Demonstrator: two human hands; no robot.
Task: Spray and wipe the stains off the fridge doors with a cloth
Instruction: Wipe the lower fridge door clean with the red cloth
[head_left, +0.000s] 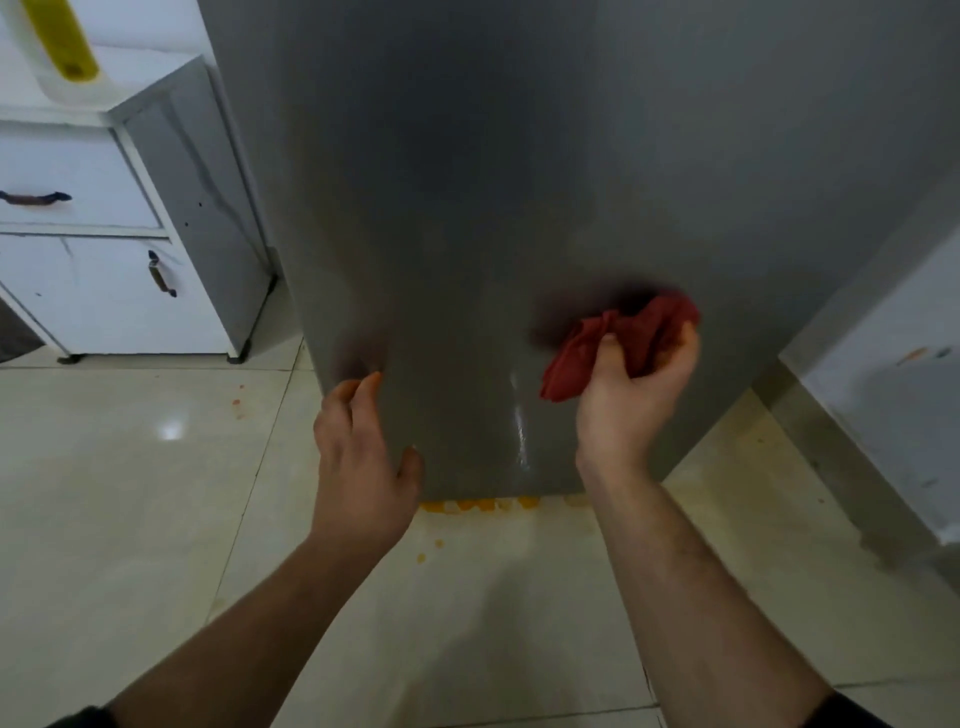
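The grey fridge door (493, 197) fills the middle of the view, seen from above. My right hand (636, 395) grips a bunched red cloth (618, 343) against the lower right part of the door. A wet, shiny streak (521, 426) runs down the door just left of that hand. My left hand (363, 457) has its fingers straight, with the fingertips touching the door near its lower left edge. No spray bottle is in sight.
Orange stains (483, 505) lie on the pale tiled floor (130, 493) right under the door, with smaller drops nearby. A white cabinet with dark handles (104, 291) stands at the left. A white wall or panel (893, 395) is at the right.
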